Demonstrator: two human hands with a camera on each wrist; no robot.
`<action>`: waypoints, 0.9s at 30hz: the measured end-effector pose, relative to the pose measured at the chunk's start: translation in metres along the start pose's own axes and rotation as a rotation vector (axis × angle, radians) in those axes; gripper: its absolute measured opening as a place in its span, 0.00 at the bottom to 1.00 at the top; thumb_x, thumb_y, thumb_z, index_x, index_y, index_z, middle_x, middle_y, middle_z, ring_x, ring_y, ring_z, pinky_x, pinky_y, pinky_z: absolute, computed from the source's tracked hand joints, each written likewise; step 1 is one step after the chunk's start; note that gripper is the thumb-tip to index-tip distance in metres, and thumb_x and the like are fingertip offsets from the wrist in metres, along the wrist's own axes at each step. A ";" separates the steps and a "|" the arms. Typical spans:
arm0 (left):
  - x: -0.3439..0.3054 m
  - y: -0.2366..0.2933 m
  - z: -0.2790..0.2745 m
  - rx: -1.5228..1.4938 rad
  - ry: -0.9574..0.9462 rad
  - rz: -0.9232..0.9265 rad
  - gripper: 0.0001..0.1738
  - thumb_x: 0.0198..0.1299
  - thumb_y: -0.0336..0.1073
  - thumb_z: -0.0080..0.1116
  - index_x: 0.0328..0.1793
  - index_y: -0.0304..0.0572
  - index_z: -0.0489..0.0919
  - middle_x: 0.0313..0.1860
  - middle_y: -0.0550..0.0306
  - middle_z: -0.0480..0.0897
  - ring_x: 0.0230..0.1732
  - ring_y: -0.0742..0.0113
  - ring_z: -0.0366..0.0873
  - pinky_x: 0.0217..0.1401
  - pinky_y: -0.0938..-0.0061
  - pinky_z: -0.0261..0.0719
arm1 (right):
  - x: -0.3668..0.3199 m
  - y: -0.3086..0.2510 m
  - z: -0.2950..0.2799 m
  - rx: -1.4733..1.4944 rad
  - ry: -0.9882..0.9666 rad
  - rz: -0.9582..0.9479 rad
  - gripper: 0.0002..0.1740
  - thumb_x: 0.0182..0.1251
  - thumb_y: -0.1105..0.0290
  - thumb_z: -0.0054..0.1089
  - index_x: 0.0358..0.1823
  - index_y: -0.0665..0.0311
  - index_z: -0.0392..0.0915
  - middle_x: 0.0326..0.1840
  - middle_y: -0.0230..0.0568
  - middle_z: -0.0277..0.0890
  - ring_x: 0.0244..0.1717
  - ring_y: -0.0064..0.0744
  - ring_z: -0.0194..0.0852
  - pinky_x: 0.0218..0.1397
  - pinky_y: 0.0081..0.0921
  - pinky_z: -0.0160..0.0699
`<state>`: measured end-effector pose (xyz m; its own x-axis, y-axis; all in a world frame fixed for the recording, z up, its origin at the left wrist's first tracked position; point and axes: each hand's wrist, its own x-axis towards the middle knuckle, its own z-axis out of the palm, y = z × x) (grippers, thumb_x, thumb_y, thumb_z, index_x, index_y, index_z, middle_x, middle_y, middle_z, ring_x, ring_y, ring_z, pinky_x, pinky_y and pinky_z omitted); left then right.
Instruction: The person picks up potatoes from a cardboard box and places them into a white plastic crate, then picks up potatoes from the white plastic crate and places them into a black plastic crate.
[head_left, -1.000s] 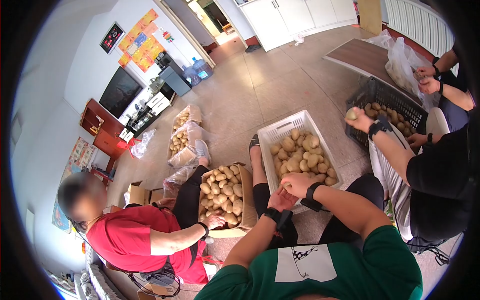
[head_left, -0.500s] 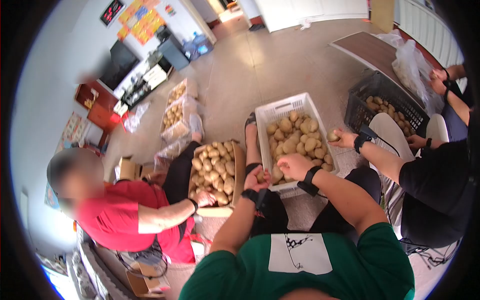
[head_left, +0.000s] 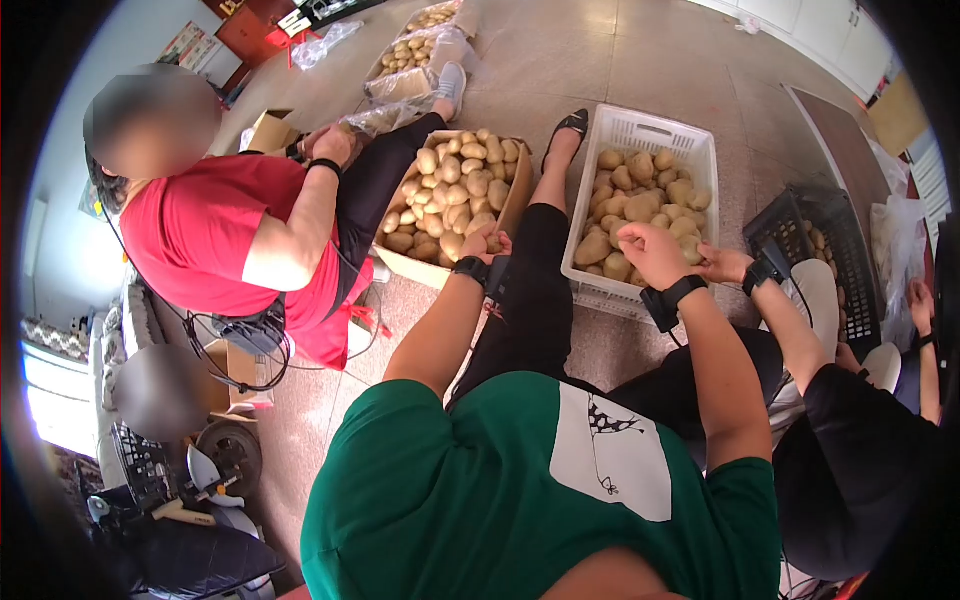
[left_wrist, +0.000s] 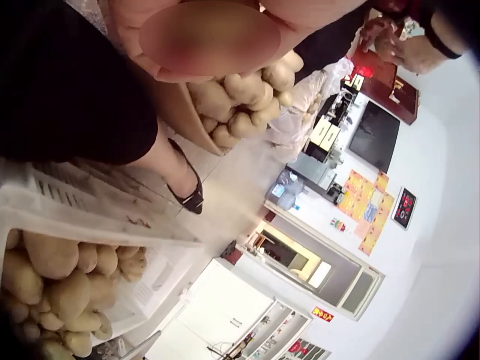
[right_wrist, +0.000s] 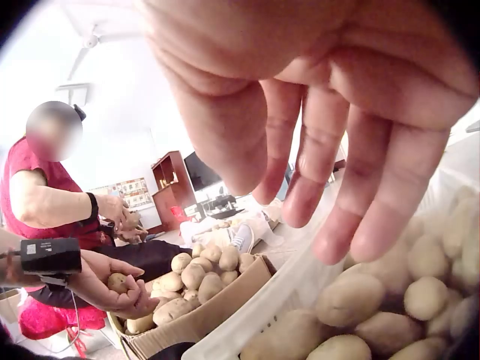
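While the left hand point(head_left: 482, 243) curls its fingers round a potato point(right_wrist: 118, 283), the right hand point(head_left: 655, 252) hangs over the near part of a white crate point(head_left: 605, 290), its fingers loosely extended downward and holding nothing. The two hands are well apart. The held potato is by the near right corner of a box point(head_left: 405, 265), which is full of potatoes point(head_left: 455, 190) and stands to the left of the white crate. More potatoes lie in the white crate. The wearer's left leg point(head_left: 535, 290) stretches between the two, ending in a black shoe point(head_left: 570, 128) on the floor point(head_left: 690, 75).

At left a person in red point(head_left: 250, 215) sits with both hands brought together. From the right, the hand point(head_left: 722, 265) of a person in black point(head_left: 850, 430) reaches to the white crate's near right part; whether it grips anything I cannot tell. Farther right is a black crate point(head_left: 850, 205), also with potatoes inside. At the far left, beyond the box, smaller boxes point(head_left: 395, 88) hold potatoes too.
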<state>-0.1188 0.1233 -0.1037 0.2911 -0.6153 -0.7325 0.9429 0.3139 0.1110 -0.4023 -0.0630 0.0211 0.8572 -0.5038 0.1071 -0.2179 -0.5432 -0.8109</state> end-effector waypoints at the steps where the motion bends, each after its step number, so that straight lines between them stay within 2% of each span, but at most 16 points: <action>1: -0.004 0.005 -0.002 -0.035 0.071 0.009 0.17 0.57 0.32 0.55 0.47 0.31 0.64 0.32 0.48 0.73 0.27 0.62 0.71 0.27 0.74 0.77 | 0.000 -0.001 0.000 -0.016 0.000 0.001 0.10 0.56 0.71 0.55 0.38 0.68 0.75 0.32 0.42 0.78 0.29 0.31 0.75 0.35 0.25 0.73; 2: -0.007 0.009 -0.004 -0.041 0.073 0.013 0.17 0.57 0.32 0.55 0.47 0.31 0.64 0.32 0.48 0.73 0.27 0.62 0.71 0.27 0.74 0.77 | 0.000 -0.002 0.000 -0.015 -0.007 -0.001 0.10 0.56 0.71 0.55 0.38 0.68 0.75 0.32 0.42 0.78 0.29 0.31 0.75 0.35 0.25 0.73; 4: -0.014 0.018 -0.005 -0.143 0.194 0.118 0.21 0.57 0.32 0.55 0.52 0.31 0.62 0.39 0.45 0.72 0.28 0.59 0.72 0.29 0.71 0.78 | -0.001 -0.004 -0.002 -0.007 -0.016 0.019 0.10 0.56 0.71 0.56 0.38 0.68 0.75 0.32 0.43 0.78 0.29 0.32 0.75 0.35 0.25 0.73; 5: -0.022 0.020 -0.006 -0.144 0.136 0.173 0.22 0.59 0.34 0.53 0.54 0.32 0.60 0.44 0.43 0.71 0.31 0.56 0.72 0.31 0.69 0.80 | -0.001 -0.005 -0.002 -0.007 -0.018 0.019 0.10 0.56 0.71 0.56 0.38 0.68 0.75 0.32 0.43 0.78 0.29 0.32 0.75 0.35 0.25 0.73; 6: -0.024 0.023 -0.007 -0.145 0.137 0.173 0.22 0.59 0.34 0.53 0.54 0.32 0.60 0.44 0.43 0.71 0.31 0.56 0.72 0.31 0.69 0.80 | -0.001 -0.005 -0.002 -0.008 -0.021 0.036 0.11 0.56 0.70 0.56 0.38 0.68 0.75 0.33 0.43 0.78 0.29 0.32 0.75 0.35 0.25 0.73; 8: -0.019 0.033 -0.015 -0.124 0.230 0.347 0.21 0.61 0.36 0.51 0.55 0.33 0.61 0.47 0.43 0.70 0.33 0.55 0.73 0.33 0.68 0.81 | -0.001 -0.005 -0.003 -0.010 -0.024 0.054 0.11 0.56 0.70 0.56 0.39 0.68 0.75 0.33 0.43 0.78 0.30 0.32 0.75 0.35 0.25 0.73; 9: -0.018 0.040 -0.018 -0.101 0.220 0.343 0.19 0.63 0.38 0.48 0.55 0.33 0.62 0.49 0.44 0.70 0.38 0.53 0.73 0.36 0.66 0.82 | -0.002 -0.005 -0.003 -0.028 -0.030 0.060 0.11 0.56 0.70 0.56 0.39 0.68 0.75 0.33 0.43 0.78 0.30 0.32 0.75 0.36 0.25 0.74; 12: -0.001 0.060 -0.035 -0.119 0.116 0.313 0.19 0.64 0.38 0.45 0.57 0.33 0.62 0.52 0.43 0.70 0.42 0.53 0.73 0.40 0.63 0.82 | -0.002 -0.003 -0.003 -0.041 -0.031 0.067 0.11 0.56 0.70 0.56 0.39 0.68 0.75 0.33 0.43 0.78 0.30 0.32 0.75 0.36 0.25 0.74; 18: 0.024 0.081 -0.057 -0.149 0.010 0.337 0.19 0.66 0.37 0.41 0.58 0.33 0.62 0.53 0.43 0.70 0.47 0.53 0.72 0.44 0.61 0.81 | -0.001 -0.003 -0.001 -0.049 -0.034 0.070 0.10 0.56 0.71 0.56 0.38 0.68 0.76 0.33 0.42 0.78 0.30 0.33 0.75 0.36 0.26 0.74; 27: 0.016 0.081 -0.061 -0.175 0.048 0.356 0.17 0.66 0.35 0.40 0.56 0.33 0.63 0.52 0.45 0.70 0.48 0.53 0.72 0.44 0.60 0.81 | -0.002 -0.001 -0.002 -0.044 -0.041 0.085 0.10 0.56 0.71 0.56 0.38 0.68 0.76 0.33 0.43 0.78 0.30 0.34 0.76 0.36 0.26 0.74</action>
<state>-0.0481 0.1831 -0.1479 0.5833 -0.4124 -0.6998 0.7412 0.6226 0.2509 -0.4049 -0.0628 0.0224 0.8529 -0.5219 0.0146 -0.3101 -0.5288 -0.7901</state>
